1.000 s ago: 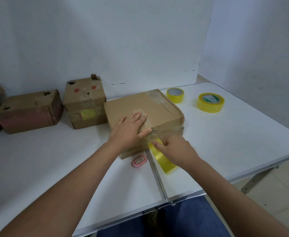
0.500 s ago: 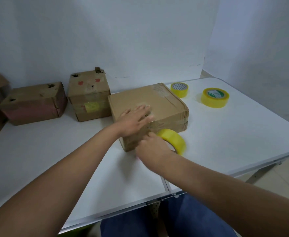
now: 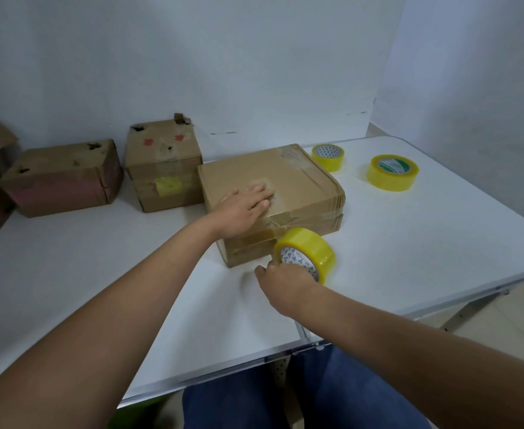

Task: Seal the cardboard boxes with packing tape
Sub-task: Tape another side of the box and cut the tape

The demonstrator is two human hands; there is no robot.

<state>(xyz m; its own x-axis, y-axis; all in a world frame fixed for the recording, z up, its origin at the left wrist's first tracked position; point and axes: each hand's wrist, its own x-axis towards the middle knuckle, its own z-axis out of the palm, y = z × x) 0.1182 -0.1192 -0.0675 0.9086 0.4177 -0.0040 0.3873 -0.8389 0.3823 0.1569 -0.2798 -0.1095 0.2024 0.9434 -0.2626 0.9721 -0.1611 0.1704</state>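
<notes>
Left hand (image 3: pixel 242 212) spread flat atop box (image 3: pixel 301 181) mid-tabletop (image 3: pixel 425 243). Right hand (image 3: pixel 282 281) gripped tape roll (image 3: pixel 308 253), touching box's near face. Two spare rolls (image 3: pixel 392 172) right of box.

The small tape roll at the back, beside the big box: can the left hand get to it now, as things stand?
Probably not directly. The left hand lies flat on the big box, and the small tape roll sits behind the box's far right corner. Nothing blocks a reach over the box, but the right hand is on that side.
</notes>
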